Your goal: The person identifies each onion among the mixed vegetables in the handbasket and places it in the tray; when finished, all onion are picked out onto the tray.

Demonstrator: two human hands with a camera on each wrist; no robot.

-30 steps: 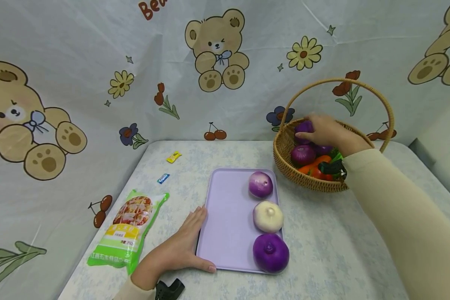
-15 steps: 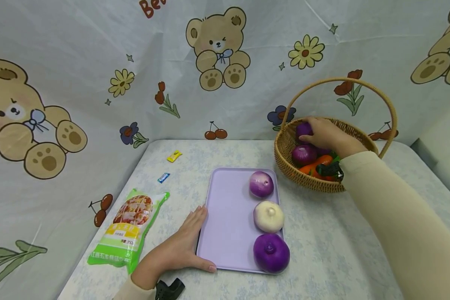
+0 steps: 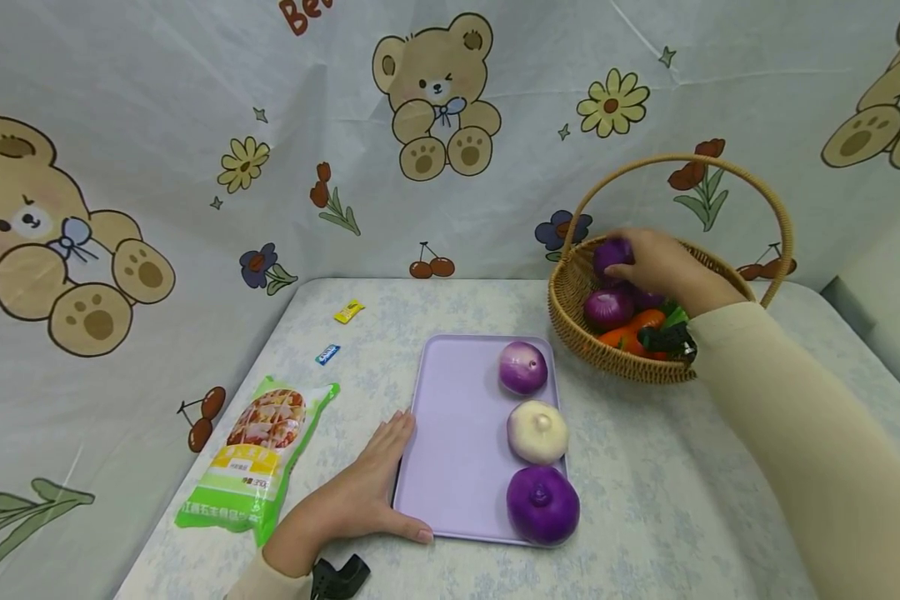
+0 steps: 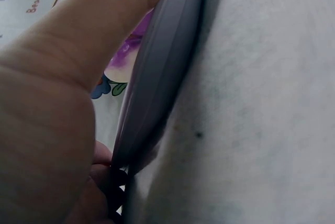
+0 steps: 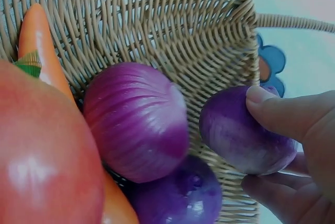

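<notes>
My right hand pinches a purple onion between thumb and fingers, at the back left of the wicker basket. Below that onion, another red onion and a darker purple one lie in the basket. My left hand lies against the left edge of the lilac tray, fingers extended and thumb at the near left corner. Along the tray's right side sit a purple-and-white onion, a pale onion and a deep purple onion.
An orange carrot and a round red vegetable share the basket, whose tall handle arches above. Left of the tray lie a green food bag, a blue packet and a yellow packet. A bear-print cloth hangs behind.
My right hand dipped slightly into the basket, then rose a little with the onion. The left hand and the tray with its onions stay put.
</notes>
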